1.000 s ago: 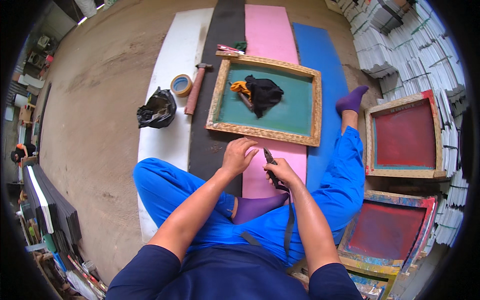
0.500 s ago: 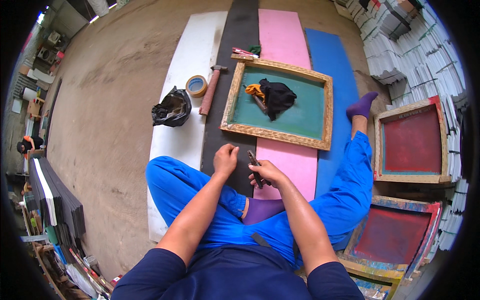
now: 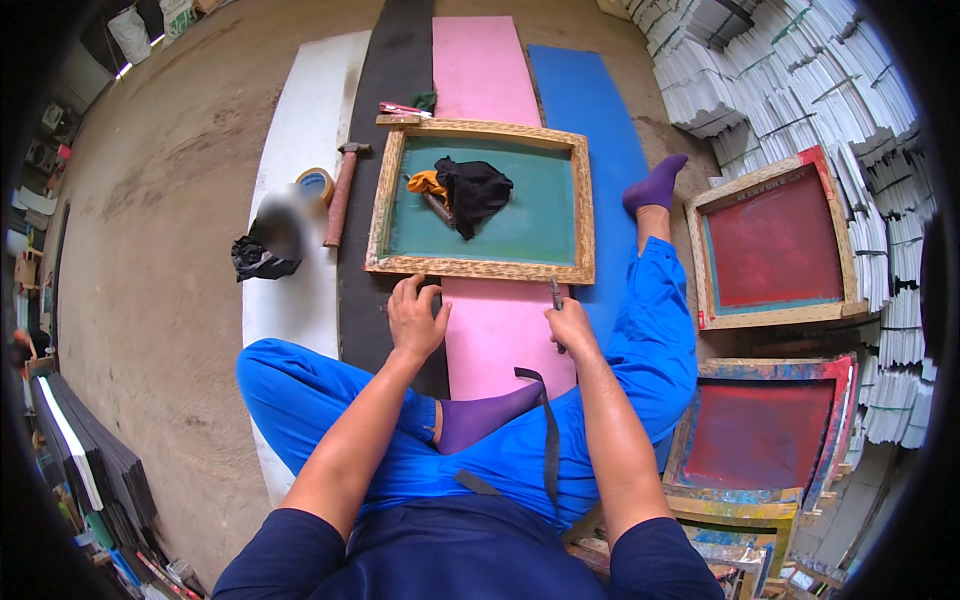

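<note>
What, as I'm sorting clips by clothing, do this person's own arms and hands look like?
Short, plain dark navy sleeves cover the upper arms; both forearms are bare. The left hand and right hand wear no gloves. No watch or cable shows on either.

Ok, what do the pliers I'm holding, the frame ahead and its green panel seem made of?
Pliers: probably metal, from the dull grey tip; your right hand covers part. Frame: likely bare wood, from its streaky, grain-like surface. Green panel: perhaps mesh or coated fabric; its flat look leaves it open.
</note>
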### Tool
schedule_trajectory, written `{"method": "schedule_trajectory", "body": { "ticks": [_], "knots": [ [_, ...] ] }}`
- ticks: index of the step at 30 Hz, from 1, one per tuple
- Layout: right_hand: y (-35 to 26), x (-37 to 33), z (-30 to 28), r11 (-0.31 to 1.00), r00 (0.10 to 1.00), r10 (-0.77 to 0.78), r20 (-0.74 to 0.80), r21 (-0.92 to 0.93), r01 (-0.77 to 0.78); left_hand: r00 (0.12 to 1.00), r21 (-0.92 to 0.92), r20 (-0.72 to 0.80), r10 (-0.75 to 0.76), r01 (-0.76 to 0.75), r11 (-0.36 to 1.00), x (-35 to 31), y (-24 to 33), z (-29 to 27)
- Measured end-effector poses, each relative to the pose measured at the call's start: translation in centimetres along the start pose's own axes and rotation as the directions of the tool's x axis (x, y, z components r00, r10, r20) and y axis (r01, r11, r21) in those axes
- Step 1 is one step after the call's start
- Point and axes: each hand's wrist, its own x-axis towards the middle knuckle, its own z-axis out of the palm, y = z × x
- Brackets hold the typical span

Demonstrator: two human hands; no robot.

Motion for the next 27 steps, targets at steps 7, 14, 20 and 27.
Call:
{"method": "schedule_trajectory", "body": {
  "ticks": [7, 14, 20, 27],
  "knots": [
    [0.1, 0.2, -1.4, 0.998, 0.999, 0.051, -0.012, -0.043, -0.051, 0.998, 0.016, 0.04, 0.05, -0.051, 0.999, 0.2, 1.3, 1.8],
    [-1.2, 0.0, -1.2, 0.993, 0.998, 0.054, -0.026, -0.1, -0.056, 0.998, 0.019, 0.055, 0.043, -0.044, 0.999, 0.2, 1.2, 1.8],
    [1.2, 1.8, -0.1, 0.956, 0.985, -0.076, -0.155, -0.293, 0.027, 0.997, 0.001, 0.056, 0.047, -0.048, 0.999, 0.2, 1.3, 2.1],
    [0.7, 1.2, 0.2, 0.898, 0.951, -0.18, -0.253, -0.436, 0.054, 0.998, 0.008, 0.046, 0.044, -0.044, 0.999, 0.0, 1.1, 2.2]
  ]
}}
